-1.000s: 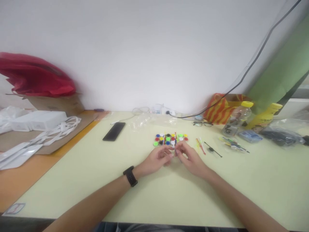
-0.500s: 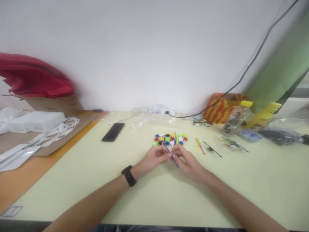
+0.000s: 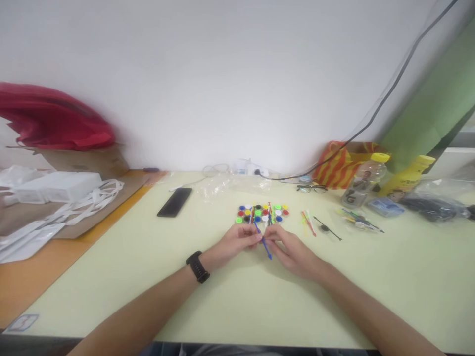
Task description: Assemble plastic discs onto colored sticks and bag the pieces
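**Pale desk (image 3: 334,287), one blue stick (image 3: 267,251)**

We see our left hand (image 3: 237,242) and right hand (image 3: 287,245) meet fingertip to fingertip just in front of the coloured discs (image 3: 262,213). Both pinch the blue stick, which slants towards us. Loose sticks (image 3: 308,222) lie right of the discs, and a black phone (image 3: 174,201) well to their left.

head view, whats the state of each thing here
blue stick: tilted, pinched between both hands
left hand: fingers shut on the blue stick
right hand: fingers shut on the blue stick
coloured discs: laid flat in rows on the table
phone: lying flat, screen dark
clear bottle: standing, yellow cap on
glasses: resting on the table
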The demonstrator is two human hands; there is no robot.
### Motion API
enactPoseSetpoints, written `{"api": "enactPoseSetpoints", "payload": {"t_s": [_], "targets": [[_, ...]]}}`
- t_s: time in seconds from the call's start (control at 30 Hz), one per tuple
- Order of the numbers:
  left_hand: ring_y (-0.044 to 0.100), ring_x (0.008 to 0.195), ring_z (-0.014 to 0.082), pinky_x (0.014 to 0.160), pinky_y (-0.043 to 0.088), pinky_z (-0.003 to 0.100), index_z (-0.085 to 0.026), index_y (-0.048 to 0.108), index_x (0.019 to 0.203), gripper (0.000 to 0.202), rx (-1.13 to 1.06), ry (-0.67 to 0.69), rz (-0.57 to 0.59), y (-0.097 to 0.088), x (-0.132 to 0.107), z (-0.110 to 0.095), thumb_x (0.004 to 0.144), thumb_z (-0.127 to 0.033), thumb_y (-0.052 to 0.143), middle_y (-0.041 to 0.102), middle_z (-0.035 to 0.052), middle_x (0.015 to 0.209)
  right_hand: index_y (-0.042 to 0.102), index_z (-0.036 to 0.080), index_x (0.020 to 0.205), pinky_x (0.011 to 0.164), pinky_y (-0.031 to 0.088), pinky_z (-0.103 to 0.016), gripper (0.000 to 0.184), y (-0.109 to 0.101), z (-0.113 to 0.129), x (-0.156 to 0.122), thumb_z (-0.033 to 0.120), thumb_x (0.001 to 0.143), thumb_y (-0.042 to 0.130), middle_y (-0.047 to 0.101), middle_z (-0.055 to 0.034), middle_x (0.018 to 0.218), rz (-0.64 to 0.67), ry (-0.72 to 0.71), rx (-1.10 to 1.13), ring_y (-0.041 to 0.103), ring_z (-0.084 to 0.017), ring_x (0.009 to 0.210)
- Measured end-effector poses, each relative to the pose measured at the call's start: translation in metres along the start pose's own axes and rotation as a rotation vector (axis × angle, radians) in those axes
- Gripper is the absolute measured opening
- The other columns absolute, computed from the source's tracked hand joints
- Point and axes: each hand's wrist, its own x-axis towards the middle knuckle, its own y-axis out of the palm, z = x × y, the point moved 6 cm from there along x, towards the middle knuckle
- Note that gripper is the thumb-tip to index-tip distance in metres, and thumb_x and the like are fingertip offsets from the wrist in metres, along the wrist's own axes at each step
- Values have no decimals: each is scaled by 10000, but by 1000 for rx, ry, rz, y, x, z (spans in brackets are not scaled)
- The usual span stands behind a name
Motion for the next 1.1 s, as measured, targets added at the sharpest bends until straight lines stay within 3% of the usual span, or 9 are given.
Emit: {"api": "enactPoseSetpoints", "payload": {"t_s": [0.2, 0.37, 0.6, 0.9, 1.1], "targets": [[536, 710, 138, 713, 406, 270, -147, 689, 849, 338, -25, -16, -44, -5, 0, 0, 863, -477, 758, 605, 20, 765, 526, 253, 1150, 936, 571, -412, 135, -2, -8, -6, 287, 1074, 420, 714, -79, 1073, -89, -37, -38, 712, -223, 1014], [589, 752, 162, 752, 442, 294, -139, 672, 876, 322, -195, -46, -82, -8, 3, 1, 863, -448, 762, 665, 61, 803, 533, 261, 1250, 1044, 559, -453, 205, -8, -5, -10, 269, 1068, 438, 716, -114, 1240, -225, -106, -45, 694, -244, 1187], [608, 731, 148, 729, 445, 281, -152, 647, 938, 288, -216, -61, -104, -10, 5, 7, 861, -398, 777, 676, 48, 818, 514, 282, 1300, 1045, 566, -450, 250, -15, -6, -10, 249, 1062, 444, 693, -104, 1344, -263, -98, -106, 677, -246, 1234], [563, 671, 125, 657, 427, 269, -167, 619, 889, 337, -209, -68, -126, -9, 4, 5, 819, -438, 806, 605, 5, 757, 610, 290, 1281, 1027, 553, -446, 280, -34, -18, -7, 311, 1060, 439, 738, -85, 1232, -348, -73, -264, 711, -260, 1142], [523, 637, 118, 605, 376, 258, -168, 614, 871, 313, -172, -62, -170, -11, 4, 3, 836, -437, 770, 545, -11, 706, 567, 262, 1213, 976, 544, -428, 212, -51, -30, -9, 333, 1054, 446, 722, -110, 1249, -451, 5, -283, 698, -274, 1156]]}}
